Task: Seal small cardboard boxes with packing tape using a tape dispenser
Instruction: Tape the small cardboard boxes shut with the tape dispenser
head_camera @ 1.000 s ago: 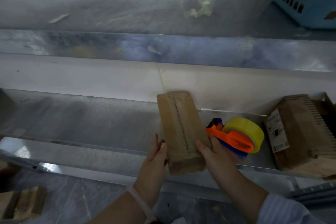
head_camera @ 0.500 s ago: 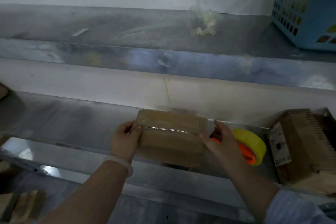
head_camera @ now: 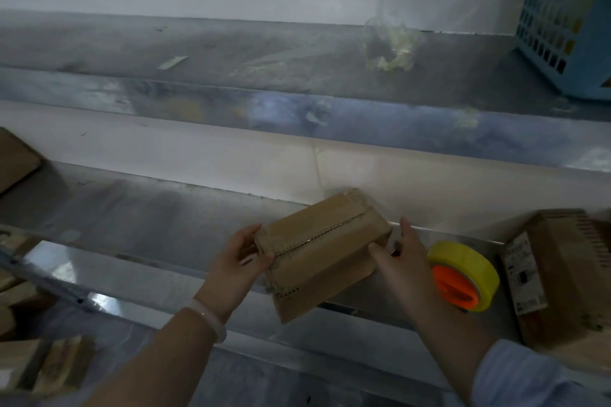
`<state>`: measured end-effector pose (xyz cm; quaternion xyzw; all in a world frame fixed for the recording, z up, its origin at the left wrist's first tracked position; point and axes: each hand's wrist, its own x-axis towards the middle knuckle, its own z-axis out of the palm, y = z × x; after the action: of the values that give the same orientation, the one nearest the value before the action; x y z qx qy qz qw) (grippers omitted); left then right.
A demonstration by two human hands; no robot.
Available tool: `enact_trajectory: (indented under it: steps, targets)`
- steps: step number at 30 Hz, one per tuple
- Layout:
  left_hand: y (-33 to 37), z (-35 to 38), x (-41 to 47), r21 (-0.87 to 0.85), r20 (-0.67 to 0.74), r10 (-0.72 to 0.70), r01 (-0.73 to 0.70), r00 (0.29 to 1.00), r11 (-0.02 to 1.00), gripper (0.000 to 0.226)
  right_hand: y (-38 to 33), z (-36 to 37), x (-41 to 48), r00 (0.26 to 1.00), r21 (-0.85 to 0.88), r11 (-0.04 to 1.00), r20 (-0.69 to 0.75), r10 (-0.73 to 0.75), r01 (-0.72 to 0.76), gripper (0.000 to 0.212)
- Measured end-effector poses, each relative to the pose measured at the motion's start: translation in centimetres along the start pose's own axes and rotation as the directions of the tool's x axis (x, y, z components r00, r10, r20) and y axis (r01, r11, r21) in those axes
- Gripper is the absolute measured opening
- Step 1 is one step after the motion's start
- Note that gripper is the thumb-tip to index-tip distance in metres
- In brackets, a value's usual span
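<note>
We've got the box (head_camera: 317,251) tilted, seam up, just left of the dispenser (head_camera: 463,277). Our left hand (head_camera: 236,261) grips the end farthest from the dispenser, fingers curled round the edge. Our right hand (head_camera: 401,261) pinches the end nearest it.

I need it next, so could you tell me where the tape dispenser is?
In the head view the tape dispenser lies at lower right on the metal shelf, between the right hand and the labelled box.
</note>
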<state>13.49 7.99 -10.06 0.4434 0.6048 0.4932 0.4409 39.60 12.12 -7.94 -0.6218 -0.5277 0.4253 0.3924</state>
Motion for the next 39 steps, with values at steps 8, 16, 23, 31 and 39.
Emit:
enact_trajectory:
  steps: [8,16,23,31,39]
  targets:
    - [-1.3,4.9,-5.8,0.323,-0.040,0.191,-0.168,0.981,0.931,0.089,2.1,1.8,-4.3,0.984,0.167,0.985,0.163,-0.077,0.049,0.070]
    - [0.8,5.3,-5.9,0.316,-0.112,0.290,-0.243,0.950,0.917,0.054,2.5,-5.0,-1.7,0.941,-0.184,0.934,-0.085,-0.327,0.307,0.041]
    - [7.9,10.1,-6.0,0.051,0.111,0.271,-0.277,0.956,0.959,0.021,6.2,-12.5,1.9,0.994,-0.497,0.861,-0.072,0.082,-0.107,0.056]
    - [6.6,24.6,-5.6,-0.168,0.484,-0.550,0.689,0.681,0.705,0.015,7.7,-12.6,0.7,0.999,-0.381,0.924,-0.009,0.039,-0.040,0.045]
    - [3.2,28.5,-2.8,-0.229,0.405,-0.571,0.683,0.715,0.693,0.034,8.1,-12.2,-2.9,0.992,-0.340,0.933,-0.003,-0.128,0.119,0.034]
